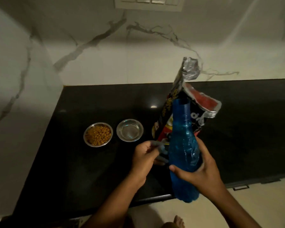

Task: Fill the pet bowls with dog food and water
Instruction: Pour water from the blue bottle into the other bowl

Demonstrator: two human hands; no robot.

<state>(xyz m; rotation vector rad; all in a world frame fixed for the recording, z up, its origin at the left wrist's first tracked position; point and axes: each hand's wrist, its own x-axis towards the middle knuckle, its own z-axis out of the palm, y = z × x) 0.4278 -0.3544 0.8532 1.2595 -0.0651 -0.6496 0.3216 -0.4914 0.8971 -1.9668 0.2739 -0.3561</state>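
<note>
The right hand (197, 171) wraps its fingers round the lower body of the translucent blue plastic bottle (183, 145), held uncapped above the black desk (89, 170). It looks thin-walled and squashy, so a low, gentle grip suits it. The left hand (143, 158) pinches what looks like a small bluish cap (161, 146). At 12 o'clock stands the crumpled foil dog-food bag (168, 109). At 10 o'clock sit the steel bowl of kibble (84, 135) and the steel bowl of water (118, 129).

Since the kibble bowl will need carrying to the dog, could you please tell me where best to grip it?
Grip the kibble bowl by its flared steel rim, coming down from above on its left side. It sits flat on the black counter, shallow and nearly full, so lift it level; the second bowl stands close on its right.
</note>
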